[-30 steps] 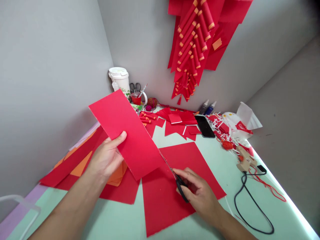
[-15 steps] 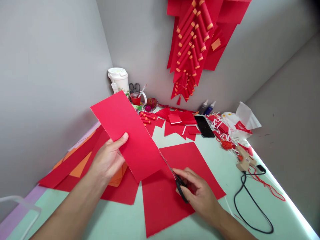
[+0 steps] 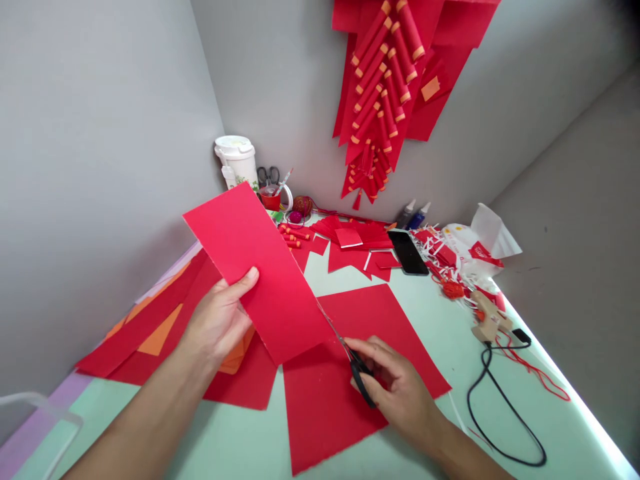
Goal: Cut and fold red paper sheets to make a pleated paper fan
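My left hand [image 3: 223, 317] grips a long rectangle of red paper [image 3: 260, 273] by its lower left edge, thumb on top and fingers behind. The paper is held up at a slant above the table. In my right hand [image 3: 393, 380] is a pair of scissors [image 3: 361, 377] with black handles. Their thin blades point up and left and lie along the right edge of the held paper, near its lower corner. Under the scissors a larger red sheet [image 3: 345, 413] lies flat on the pale green table.
Red and orange sheets [image 3: 145, 340] lie at the left. Behind stand a white lidded cup [image 3: 236, 160] and spare scissors [image 3: 269, 176]. A phone [image 3: 408, 253], white scraps and a glue gun [image 3: 487, 320] with a looped black cable are at the right. Red paper firecrackers [image 3: 383, 80] hang on the wall.
Almost nothing differs. The held red paper has shifted very slightly to the right, and both hands keep their grips.
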Demonstrator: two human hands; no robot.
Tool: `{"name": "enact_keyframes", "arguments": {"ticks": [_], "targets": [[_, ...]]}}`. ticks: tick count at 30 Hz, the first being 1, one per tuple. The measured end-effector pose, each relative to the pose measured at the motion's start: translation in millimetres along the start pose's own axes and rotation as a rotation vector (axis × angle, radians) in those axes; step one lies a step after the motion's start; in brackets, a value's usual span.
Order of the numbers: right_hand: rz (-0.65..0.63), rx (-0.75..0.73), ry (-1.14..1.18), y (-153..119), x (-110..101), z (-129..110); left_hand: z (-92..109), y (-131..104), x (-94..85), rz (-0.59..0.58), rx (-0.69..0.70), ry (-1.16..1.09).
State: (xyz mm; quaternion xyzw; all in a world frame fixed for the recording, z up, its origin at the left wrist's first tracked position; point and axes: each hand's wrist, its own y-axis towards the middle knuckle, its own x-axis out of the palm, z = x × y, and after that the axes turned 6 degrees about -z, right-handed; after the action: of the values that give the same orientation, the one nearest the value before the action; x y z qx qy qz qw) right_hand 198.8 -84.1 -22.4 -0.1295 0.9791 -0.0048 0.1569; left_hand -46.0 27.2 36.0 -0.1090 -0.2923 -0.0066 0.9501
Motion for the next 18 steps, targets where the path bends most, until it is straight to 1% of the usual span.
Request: {"name": "enact_keyframes", "arguments": {"ticks": [3, 12, 18], "targets": [[0.011, 0.004, 0.000, -0.1, -0.3, 0.8, -2.3, -1.2, 1.6, -0.013, -0.002, -0.001], [0.013, 0.025, 0.006, -1.3, 0.0, 3.0, -4.1, -0.2, 1.5, 0.020, 0.015, -0.002], [0.005, -0.008, 0.015, -0.6, -0.4, 1.5, -6.6, -1.5, 4.4, 0.003, 0.002, 0.032]]}}
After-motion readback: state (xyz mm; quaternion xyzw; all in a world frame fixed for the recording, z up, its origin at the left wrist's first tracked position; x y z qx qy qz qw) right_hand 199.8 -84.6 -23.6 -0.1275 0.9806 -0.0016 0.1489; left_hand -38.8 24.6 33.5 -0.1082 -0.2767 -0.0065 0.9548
